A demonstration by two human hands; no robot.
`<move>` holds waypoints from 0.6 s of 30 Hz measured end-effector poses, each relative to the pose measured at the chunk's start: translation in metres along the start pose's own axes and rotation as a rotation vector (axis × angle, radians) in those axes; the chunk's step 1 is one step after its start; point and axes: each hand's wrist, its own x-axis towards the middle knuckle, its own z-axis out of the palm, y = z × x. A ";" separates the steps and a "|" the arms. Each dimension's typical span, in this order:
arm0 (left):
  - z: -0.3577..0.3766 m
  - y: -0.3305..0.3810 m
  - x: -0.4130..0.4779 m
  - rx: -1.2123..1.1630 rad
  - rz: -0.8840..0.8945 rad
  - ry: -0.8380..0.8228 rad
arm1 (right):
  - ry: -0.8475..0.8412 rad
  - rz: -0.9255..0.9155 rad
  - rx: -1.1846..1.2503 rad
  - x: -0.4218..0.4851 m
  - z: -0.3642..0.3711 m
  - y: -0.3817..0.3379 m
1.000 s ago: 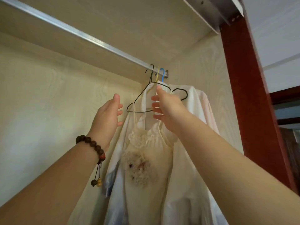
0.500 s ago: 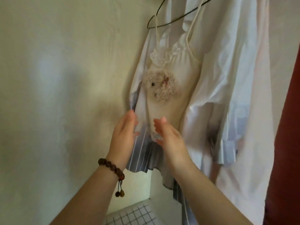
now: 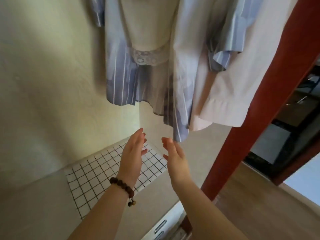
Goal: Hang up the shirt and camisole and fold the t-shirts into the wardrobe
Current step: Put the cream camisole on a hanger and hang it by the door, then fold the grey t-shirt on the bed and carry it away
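While we reach forward, our left hand (image 3: 133, 153) and right hand (image 3: 174, 156) hover with fingers straight, holding nothing, above a checked cloth (image 3: 93, 177) on the pale wardrobe floor (image 3: 34, 205) at 7 o'clock. Beyond, at 12 o'clock, the camisole (image 3: 147, 32) hangs over the striped shirt (image 3: 121, 84). A red post (image 3: 251, 110) rises at 3 o'clock.

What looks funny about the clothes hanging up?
Nothing looks torn. The striped shirt hangs lopsided: its hem dips far lower on the right, ending down by the right hand. The camisole hangs in front of it.
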 end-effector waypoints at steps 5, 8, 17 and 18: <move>0.030 -0.051 -0.030 -0.002 -0.132 -0.113 | 0.146 0.168 0.014 -0.017 -0.034 0.058; 0.055 -0.075 -0.046 -0.016 -0.183 -0.188 | 0.244 0.247 0.038 -0.029 -0.057 0.089; 0.160 -0.110 -0.095 -0.043 -0.288 -0.498 | 0.621 0.370 0.132 -0.082 -0.163 0.138; 0.173 -0.112 -0.101 -0.032 -0.284 -0.542 | 0.676 0.382 0.133 -0.089 -0.178 0.140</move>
